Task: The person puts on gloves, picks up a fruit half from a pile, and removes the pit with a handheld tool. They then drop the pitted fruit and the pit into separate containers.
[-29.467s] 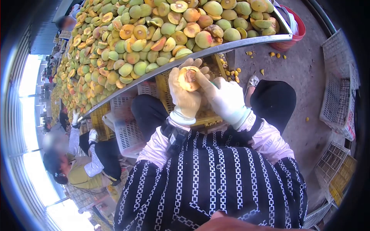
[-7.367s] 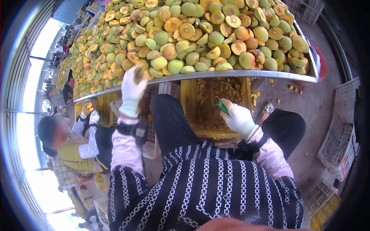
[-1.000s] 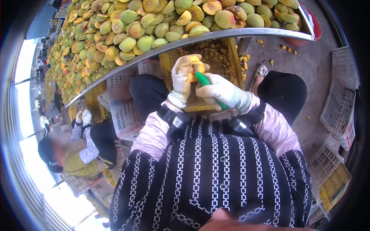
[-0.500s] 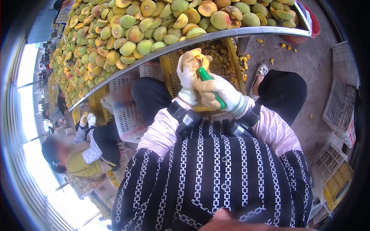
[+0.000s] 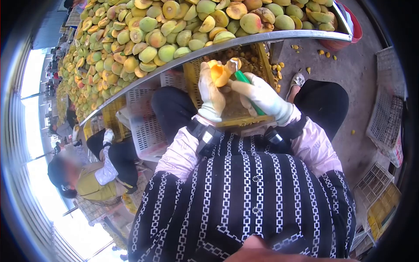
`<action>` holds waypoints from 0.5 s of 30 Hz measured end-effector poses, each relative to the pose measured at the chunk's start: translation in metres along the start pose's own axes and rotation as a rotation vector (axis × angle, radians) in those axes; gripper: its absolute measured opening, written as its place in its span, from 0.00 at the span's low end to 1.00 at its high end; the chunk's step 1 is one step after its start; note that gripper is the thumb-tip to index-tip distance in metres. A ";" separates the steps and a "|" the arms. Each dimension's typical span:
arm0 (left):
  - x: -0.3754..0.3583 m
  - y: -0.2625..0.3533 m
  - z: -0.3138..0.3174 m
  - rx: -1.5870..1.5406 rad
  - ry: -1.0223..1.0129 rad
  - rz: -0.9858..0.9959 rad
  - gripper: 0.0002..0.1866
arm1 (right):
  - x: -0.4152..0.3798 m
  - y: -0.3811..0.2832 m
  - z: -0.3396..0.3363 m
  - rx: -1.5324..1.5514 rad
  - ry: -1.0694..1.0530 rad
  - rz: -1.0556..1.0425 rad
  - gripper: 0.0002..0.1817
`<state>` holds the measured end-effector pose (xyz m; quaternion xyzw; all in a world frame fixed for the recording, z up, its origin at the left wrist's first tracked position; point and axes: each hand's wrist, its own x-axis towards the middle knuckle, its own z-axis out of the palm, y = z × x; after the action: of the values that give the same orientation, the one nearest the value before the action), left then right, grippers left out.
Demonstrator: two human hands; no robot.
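Note:
My left hand (image 5: 210, 95), in a pale stained glove, is closed around a yellow-fleshed peach half (image 5: 218, 75) whose hollowed inside shows. My right hand (image 5: 267, 97), gloved too, grips the green handle of a pitting knife (image 5: 242, 77). At the knife's curved metal tip, just right of the peach half, sits a brownish-orange piece (image 5: 232, 64), which looks like the pit with flesh on it. Both hands are above a yellow crate (image 5: 192, 72) that holds pits and scraps.
A metal-edged table (image 5: 244, 40) heaped with cut peaches (image 5: 170, 26) runs across the front. A white crate (image 5: 146, 131) stands to the left, near a seated co-worker (image 5: 98, 183). Several crates (image 5: 384, 122) line the right side. Scraps (image 5: 321, 52) lie on the floor.
My right hand and the knife have moved right, away from my left hand. The peach half has turned to show its hollow, and the brownish piece is now at the knife's tip.

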<state>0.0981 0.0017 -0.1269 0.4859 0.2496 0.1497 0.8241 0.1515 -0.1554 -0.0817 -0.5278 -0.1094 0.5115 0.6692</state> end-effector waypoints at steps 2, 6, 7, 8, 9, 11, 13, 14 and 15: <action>-0.002 0.005 0.004 -0.013 0.005 -0.018 0.24 | 0.011 0.017 -0.017 0.085 -0.112 0.059 0.19; -0.011 0.017 0.001 0.126 0.043 -0.063 0.24 | 0.018 0.023 -0.019 -1.268 0.623 -0.311 0.19; -0.012 0.020 0.001 0.092 0.023 -0.101 0.25 | 0.015 0.021 -0.017 -1.197 0.625 -0.361 0.19; -0.012 0.022 0.000 0.052 0.004 -0.136 0.26 | 0.013 0.020 -0.017 -1.131 0.623 -0.412 0.19; -0.013 0.024 -0.002 0.058 -0.028 -0.130 0.28 | 0.015 0.021 -0.020 -1.141 0.618 -0.417 0.19; -0.017 0.025 -0.004 0.012 -0.033 -0.126 0.29 | 0.022 0.032 -0.025 -1.071 0.507 -0.267 0.20; -0.018 0.031 -0.015 -0.158 -0.198 -0.145 0.24 | 0.029 0.036 -0.024 -0.857 0.505 -0.215 0.22; -0.015 0.028 -0.012 -0.164 -0.206 -0.141 0.24 | 0.033 0.035 -0.021 -0.619 0.459 -0.251 0.22; -0.017 0.025 -0.005 -0.332 -0.188 -0.101 0.21 | 0.022 0.017 -0.012 -0.157 0.217 -0.126 0.21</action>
<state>0.0810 0.0090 -0.1027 0.3419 0.1673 0.1011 0.9192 0.1599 -0.1463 -0.1092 -0.6227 -0.1091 0.3985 0.6644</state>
